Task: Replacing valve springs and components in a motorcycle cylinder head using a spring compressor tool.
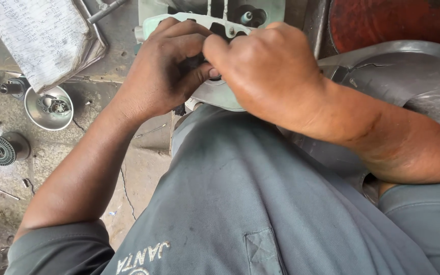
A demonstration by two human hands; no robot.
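Both hands meet over a pale green metal machine housing [220,97] held against my lap. My left hand [166,71] curls around a small dark part on the housing, thumb pressed toward the right hand. My right hand [260,66] covers the housing's middle, fingers pinched on the same small dark part [195,62]. Above the knuckles, the housing's white gasket-like face [215,23] with dark openings shows. What the fingertips grip is mostly hidden.
On the stained concrete floor to the left lie a handwritten notebook [42,38], a round metal cover [49,108], a dark ribbed pulley [0,149], and a small L-shaped key [1,191]. A grey curved metal panel [408,81] sits at the right, a rust-red surface [393,20] behind it.
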